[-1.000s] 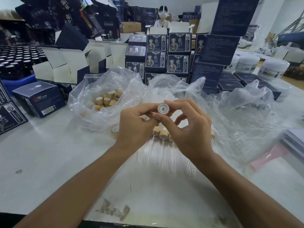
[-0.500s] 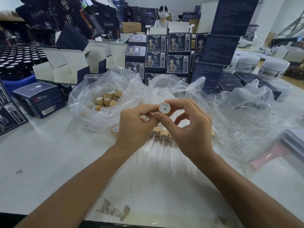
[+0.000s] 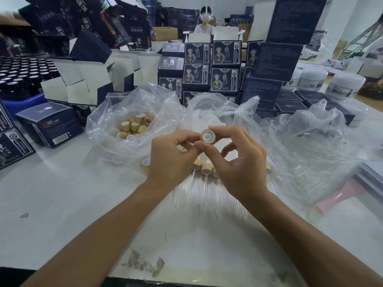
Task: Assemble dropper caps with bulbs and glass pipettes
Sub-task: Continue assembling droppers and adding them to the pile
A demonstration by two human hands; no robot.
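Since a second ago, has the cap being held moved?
No. The cap, pinched between the left hand and right hand, sits at the same spot below the stacked printed boxes.

Bare table (image 3: pixel 62 204) near left, plastic bags (image 3: pixel 132 121) and stacked boxes (image 3: pixel 211 67) blocking beyond, finished droppers (image 3: pixel 205 179) lying centre

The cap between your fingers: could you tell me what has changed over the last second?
Hardly anything: the cap edged slightly right, and both the left hand and right hand still pinch it. The finished droppers and bag of caps are unmoved.
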